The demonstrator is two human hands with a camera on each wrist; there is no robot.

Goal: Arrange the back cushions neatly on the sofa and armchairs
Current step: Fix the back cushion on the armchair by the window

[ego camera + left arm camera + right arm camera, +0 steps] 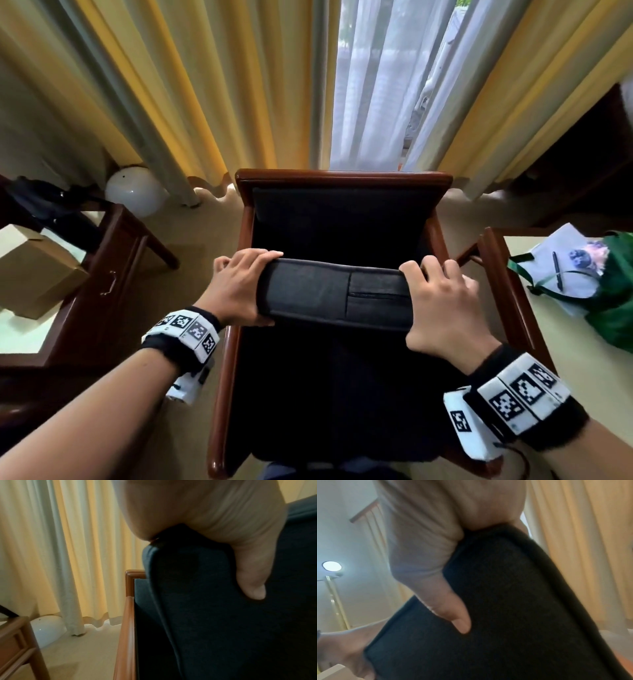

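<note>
A dark grey back cushion [329, 294] stands on edge over the seat of a wooden-framed armchair [342, 180], its zipped top edge facing me. My left hand [239, 287] grips the cushion's left end, fingers over the top and thumb on the near face. My right hand [442, 298] grips the right end the same way. In the left wrist view my thumb [252, 588] presses into the cushion [223, 615] beside the chair's arm rail [126, 635]. In the right wrist view the thumb [458, 618] digs into the dark fabric [513, 601].
Yellow curtains [171, 85] and a sheer panel [373, 85] hang behind the chair. A side table [113, 260] with a cardboard box [37, 270] stands left, near a white globe [135, 192]. At the right, a table [507, 274] holds a green bag [613, 294] and papers.
</note>
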